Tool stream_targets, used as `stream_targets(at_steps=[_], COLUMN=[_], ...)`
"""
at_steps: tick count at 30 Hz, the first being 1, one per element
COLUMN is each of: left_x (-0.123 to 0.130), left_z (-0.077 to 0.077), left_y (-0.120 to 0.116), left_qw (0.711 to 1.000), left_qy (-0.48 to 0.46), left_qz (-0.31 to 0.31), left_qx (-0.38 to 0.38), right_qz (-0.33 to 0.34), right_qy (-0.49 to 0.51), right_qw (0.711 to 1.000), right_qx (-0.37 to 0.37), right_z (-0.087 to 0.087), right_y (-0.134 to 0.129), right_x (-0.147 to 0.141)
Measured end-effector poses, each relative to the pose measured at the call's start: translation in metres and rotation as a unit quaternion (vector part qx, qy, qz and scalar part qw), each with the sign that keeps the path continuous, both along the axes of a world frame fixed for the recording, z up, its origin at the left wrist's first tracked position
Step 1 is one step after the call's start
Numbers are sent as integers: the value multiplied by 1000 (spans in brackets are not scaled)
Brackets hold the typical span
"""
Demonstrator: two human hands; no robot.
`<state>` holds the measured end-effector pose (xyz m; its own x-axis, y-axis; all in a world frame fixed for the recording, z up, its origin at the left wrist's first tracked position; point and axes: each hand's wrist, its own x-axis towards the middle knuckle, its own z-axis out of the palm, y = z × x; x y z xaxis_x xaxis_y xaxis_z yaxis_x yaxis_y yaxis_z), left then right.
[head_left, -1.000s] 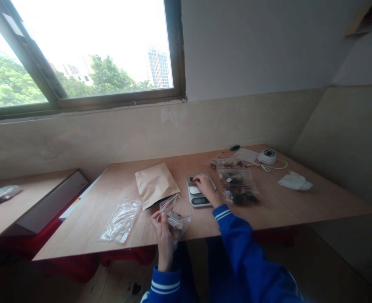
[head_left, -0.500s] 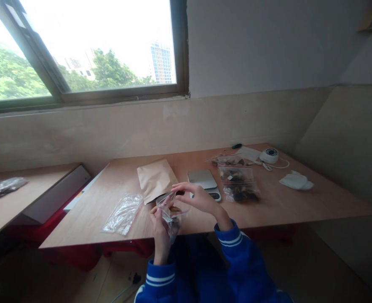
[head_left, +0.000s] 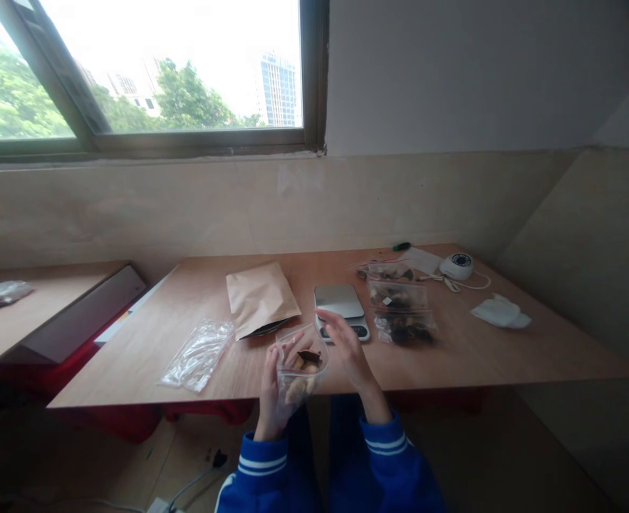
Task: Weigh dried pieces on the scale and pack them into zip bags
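Baggie [head_left: 294, 392] of dark and beige bits [head_left: 308, 358] gripped in left hand [head_left: 270, 399], right hand [head_left: 350, 356] loosely open (looks empty tbh) near the scale [head_left: 340, 301].

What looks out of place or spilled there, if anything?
The white dome camera looks out of place: a device with a loose cable lying near the filled bags. I see no spill around the zip bag in the left hand.

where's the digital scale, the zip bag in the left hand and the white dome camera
Digital scale [head_left: 339, 301]: head view, on its metal platform.
Zip bag [head_left: 300, 388]: head view, on its front below the zip strip.
White dome camera [head_left: 454, 270]: head view, on its housing.
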<state>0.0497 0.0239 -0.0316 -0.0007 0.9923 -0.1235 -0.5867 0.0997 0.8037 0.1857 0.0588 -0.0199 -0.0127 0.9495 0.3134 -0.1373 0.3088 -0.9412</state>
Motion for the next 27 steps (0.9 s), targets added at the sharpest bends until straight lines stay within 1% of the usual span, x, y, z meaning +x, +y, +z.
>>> stream_targets(at_steps=[2,3,4,6,9,12,13,15,17,20,23,27], left_x=[3,4,5,5,1,0,2,6,11,16,17,20], left_z=[3,3,2,-1,-6,-5,-4,-1,1,2,4,11], left_y=[-1,-1,-1,1,1,-1,-2,-2,-2,-2,-3,-1], left_qw=[996,993,991,992,995,995,995,994,989,973,964,960], left_qy=[-47,-59,-59,-47,-21,24,47,100,146,193,194,174], left_qz=[-77,-104,-117,-117,-98,-94,-84,-39,24,123,181,219], left_qx=[-15,-14,-6,13,19,22,26,31,30,32,33,23], right_qz=[40,46,34,-32,-154,-224,-234,-241,-244,-257,-264,-237], right_qy=[-16,-17,-12,2,26,25,19,10,0,-15,-7,16], right_qw=[999,998,999,999,986,972,969,968,968,965,963,970], right_qx=[-23,-29,-33,-35,-50,-69,-70,-67,-61,-52,-48,-59], right_z=[-8,-11,-14,-17,-18,-17,-16,-16,-15,-12,-9,-8], right_y=[-4,-5,-7,-9,-9,-11,-12,-14,-16,-19,-20,-22], right_x=[4,5,6,7,14,25,28,33,34,31,25,19])
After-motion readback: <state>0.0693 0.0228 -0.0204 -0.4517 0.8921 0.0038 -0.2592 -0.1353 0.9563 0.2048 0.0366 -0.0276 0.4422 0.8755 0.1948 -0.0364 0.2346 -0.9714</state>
